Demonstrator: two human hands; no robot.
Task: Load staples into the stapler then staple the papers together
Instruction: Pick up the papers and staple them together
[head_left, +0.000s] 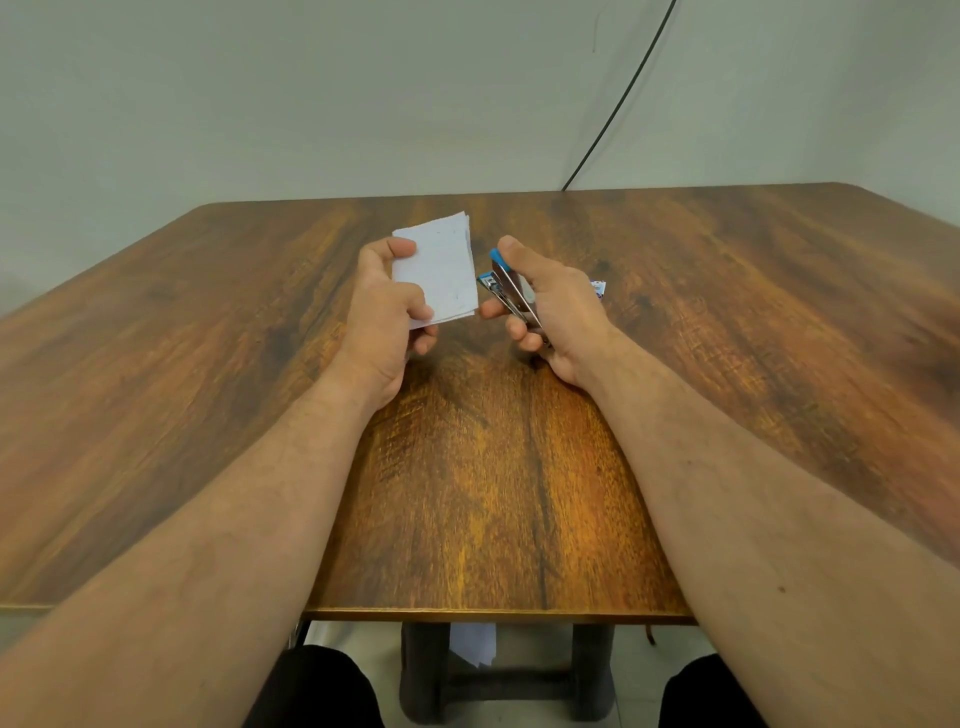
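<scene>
Our left hand (387, 306) pinches the papers (439, 270) above the table (208, 364), and our right hand (545, 306) grips the stapler (506, 288) just beside them. We judge the loosely fanned sheets could slip out of line as the stapler bites, leaving one sheet missed. A small box (598, 289), probably staples, peeks from behind our right hand; its contents are hidden.
</scene>
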